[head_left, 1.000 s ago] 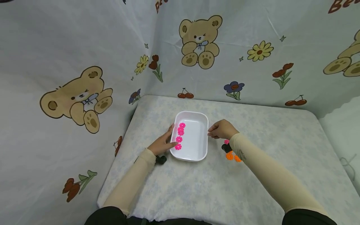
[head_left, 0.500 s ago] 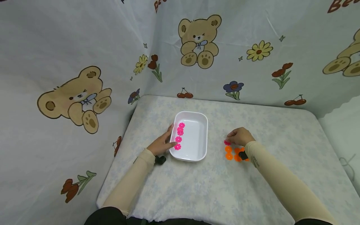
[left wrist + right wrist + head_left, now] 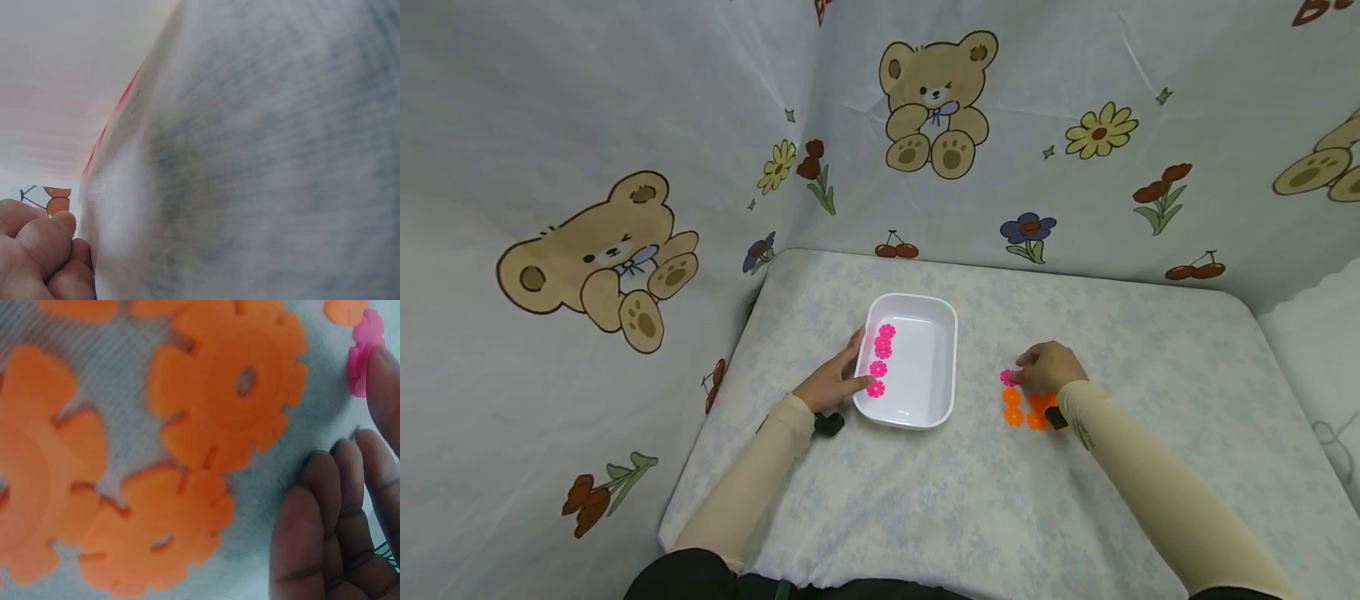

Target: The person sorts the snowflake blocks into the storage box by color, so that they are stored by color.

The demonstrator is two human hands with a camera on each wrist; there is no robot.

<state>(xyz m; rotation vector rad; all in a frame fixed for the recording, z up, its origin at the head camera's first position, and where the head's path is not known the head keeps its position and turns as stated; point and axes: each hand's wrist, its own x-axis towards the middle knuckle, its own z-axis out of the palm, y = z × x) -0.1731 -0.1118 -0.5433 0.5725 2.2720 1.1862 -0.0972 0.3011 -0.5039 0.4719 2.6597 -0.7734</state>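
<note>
The white tray holds several pink flower-shaped discs in a line along its left side. Gripping the tray's left wall, my left hand has its thumb over the rim and its fingers outside. In the left wrist view, curled fingers of the left hand show beside a pale surface. Right of the tray, my right hand is at a single pink disc. The right wrist view shows the thumb of the right hand against the pink disc, its other fingers bent and apart from it.
Several orange flower-shaped discs lie just below the right hand, some partly hidden by it and its wrist camera. They fill much of the right wrist view. A patterned cloth hangs behind the cloth-covered table.
My right hand has moved from the tray's right edge to the loose pink disc, then slightly right, uncovering more of it. The left hand and tray have stayed in place.
</note>
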